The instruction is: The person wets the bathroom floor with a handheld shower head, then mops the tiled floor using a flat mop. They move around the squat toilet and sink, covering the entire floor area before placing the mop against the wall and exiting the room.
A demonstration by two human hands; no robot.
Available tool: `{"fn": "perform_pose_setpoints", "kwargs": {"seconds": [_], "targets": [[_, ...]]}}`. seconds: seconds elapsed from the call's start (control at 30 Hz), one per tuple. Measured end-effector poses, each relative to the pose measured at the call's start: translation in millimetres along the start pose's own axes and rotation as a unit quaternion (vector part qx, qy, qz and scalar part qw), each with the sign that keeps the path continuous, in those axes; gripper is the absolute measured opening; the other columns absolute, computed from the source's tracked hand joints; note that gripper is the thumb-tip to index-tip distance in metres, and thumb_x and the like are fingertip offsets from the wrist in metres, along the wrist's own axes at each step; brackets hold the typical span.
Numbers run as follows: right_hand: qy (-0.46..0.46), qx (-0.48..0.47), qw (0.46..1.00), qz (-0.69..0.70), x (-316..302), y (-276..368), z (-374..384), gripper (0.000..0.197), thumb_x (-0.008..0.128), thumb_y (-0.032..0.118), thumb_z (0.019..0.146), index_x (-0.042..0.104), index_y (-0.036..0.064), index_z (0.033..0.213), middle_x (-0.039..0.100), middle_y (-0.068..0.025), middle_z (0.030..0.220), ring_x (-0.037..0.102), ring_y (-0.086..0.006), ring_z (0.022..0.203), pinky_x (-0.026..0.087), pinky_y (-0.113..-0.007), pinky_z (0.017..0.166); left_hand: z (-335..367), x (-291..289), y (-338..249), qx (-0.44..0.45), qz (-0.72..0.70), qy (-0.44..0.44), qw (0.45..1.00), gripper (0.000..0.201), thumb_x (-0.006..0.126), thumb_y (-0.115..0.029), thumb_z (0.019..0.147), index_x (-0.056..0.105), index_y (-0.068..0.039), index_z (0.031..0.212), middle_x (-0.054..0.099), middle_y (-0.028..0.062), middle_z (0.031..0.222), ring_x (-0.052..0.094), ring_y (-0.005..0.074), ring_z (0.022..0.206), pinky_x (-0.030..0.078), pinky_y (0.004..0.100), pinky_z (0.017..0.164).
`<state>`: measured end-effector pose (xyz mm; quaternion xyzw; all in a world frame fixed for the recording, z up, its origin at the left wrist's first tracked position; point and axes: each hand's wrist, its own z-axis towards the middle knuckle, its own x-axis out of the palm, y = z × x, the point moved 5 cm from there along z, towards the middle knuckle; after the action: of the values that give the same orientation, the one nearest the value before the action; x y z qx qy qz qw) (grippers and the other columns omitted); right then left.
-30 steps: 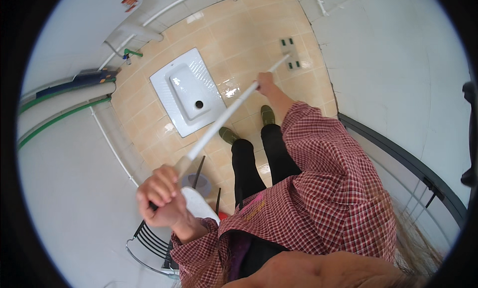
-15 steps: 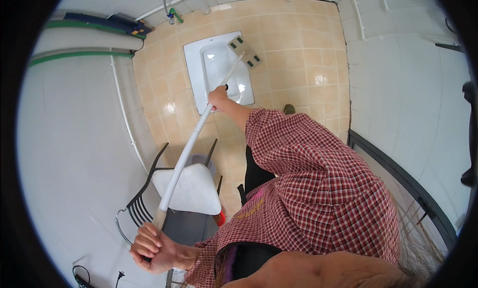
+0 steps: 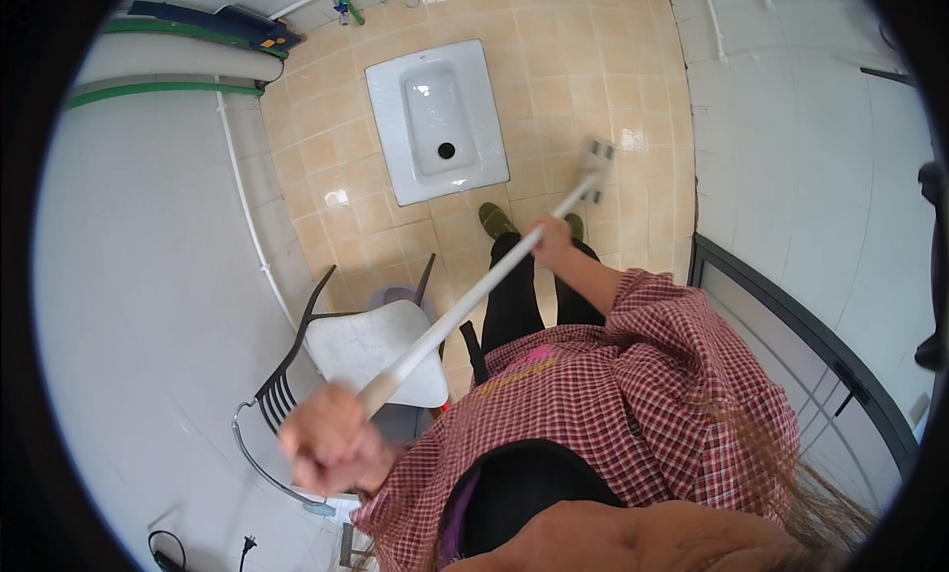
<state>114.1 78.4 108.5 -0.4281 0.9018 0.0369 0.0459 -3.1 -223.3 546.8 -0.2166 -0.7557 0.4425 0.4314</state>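
Mop handle (image 3: 465, 305) gripped by both hands: left (image 3: 331, 439) near, right (image 3: 552, 242) outstretched.

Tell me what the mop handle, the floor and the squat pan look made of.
Mop handle: pale and smooth, probably plastic or painted metal; blur leaves it open. Floor: glazed beige ceramic tiles, with grout lines and glare spots. Squat pan: glossy white, likely glazed ceramic.
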Motion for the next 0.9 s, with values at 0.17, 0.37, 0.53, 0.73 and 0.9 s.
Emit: {"fn": "perform_pose_setpoints", "kwargs": {"seconds": [0.17, 0.37, 0.53, 0.73, 0.9], "targets": [[-0.184, 0.021, 0.980, 0.077, -130.6, 47.2, 34.6, 0.010, 0.045, 0.013, 0.087, 0.045, 0.0048, 0.092, 0.052, -0.0129, 0.078, 0.054, -0.0259, 0.072, 0.049, -0.038, 0.066, 5.7, 6.6, 134.6, -0.207, 0.073, -0.069, 0.973, 0.035, 0.035, -0.023, 0.091, 0.039, -0.009, 0.060, 0.041, 0.0055, 0.053, 0.037, 0.0191, 0.052, 0.036, 0.0377, 0.061], [-0.157, 0.086, 0.983, 0.049, -145.1, 30.2, 56.6, 0.012, 0.043, 0.019, 0.087, 0.047, 0.0085, 0.091, 0.053, -0.0121, 0.080, 0.054, -0.0274, 0.074, 0.049, -0.041, 0.069, 17.6, -2.7, 137.3, -0.215, -0.007, -0.061, 0.975, 0.034, 0.037, -0.023, 0.089, 0.037, -0.010, 0.057, 0.037, 0.0027, 0.050, 0.035, 0.0167, 0.049, 0.033, 0.0344, 0.056], [0.019, 0.157, 0.987, -0.013, 10.4, -58.1, 33.8, 0.010, 0.043, 0.014, 0.088, 0.048, 0.0091, 0.095, 0.051, -0.0127, 0.082, 0.056, -0.0285, 0.083, 0.047, -0.048, 0.074, 15.3, -59.0, 1.3, -0.065, 0.005, -0.145, 0.987, 0.038, 0.039, -0.023, 0.089, 0.030, -0.015, 0.053, 0.030, -0.0014, 0.045, 0.027, 0.0124, 0.045, 0.027, 0.0304, 0.056], [0.114, 0.188, 0.959, -0.177, 158.8, -118.9, -58.5, 0.018, 0.043, 0.007, 0.086, 0.042, 0.0082, 0.104, 0.050, -0.0130, 0.089, 0.057, -0.0264, 0.083, 0.049, -0.047, 0.068, -26.7, -19.2, -93.2, 0.083, 0.099, -0.134, 0.982, 0.040, 0.041, -0.021, 0.090, 0.031, -0.015, 0.051, 0.028, -0.0015, 0.042, 0.026, 0.0105, 0.044, 0.026, 0.0282, 0.052], [0.157, 0.192, 0.954, -0.170, 208.3, -89.5, -48.5, 0.010, 0.044, 0.007, 0.085, 0.044, 0.0040, 0.094, 0.049, -0.0113, 0.082, 0.055, -0.0223, 0.068, 0.050, -0.039, 0.057, -27.9, 39.6, -47.9, 0.122, 0.274, -0.077, 0.951, 0.040, 0.037, -0.023, 0.088, 0.029, -0.014, 0.050, 0.030, -0.0009, 0.039, 0.028, 0.0117, 0.039, 0.028, 0.0254, 0.045]]}}
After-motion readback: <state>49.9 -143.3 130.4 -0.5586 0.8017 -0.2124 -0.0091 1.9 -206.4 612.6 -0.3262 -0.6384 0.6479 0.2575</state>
